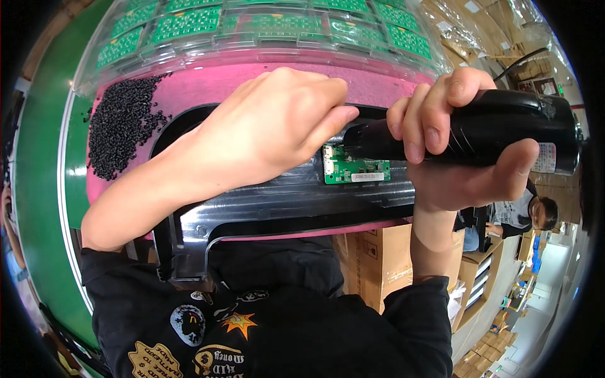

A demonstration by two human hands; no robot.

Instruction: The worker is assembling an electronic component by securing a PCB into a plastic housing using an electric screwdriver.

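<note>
One pink mat point(220, 74) underlies the work. Beyond both hands, one clear plastic tray point(255, 55) contains several green boards point(186, 24); the view cuts off their count. Below the left hand point(283, 123) lies one glossy black plastic housing point(283, 211), round-cornered and open-faced. The right hand point(455, 179) is wrapped around one black cylindrical power tool point(498, 123). The left hand's fingers are curled; whether they pinch anything cannot be told. Left of that hand, one heap of tiny black pieces point(120, 126), uncounted. Between the hands, inside the housing, sits one green circuit board point(356, 169) bearing one white label strip point(367, 177).
</note>
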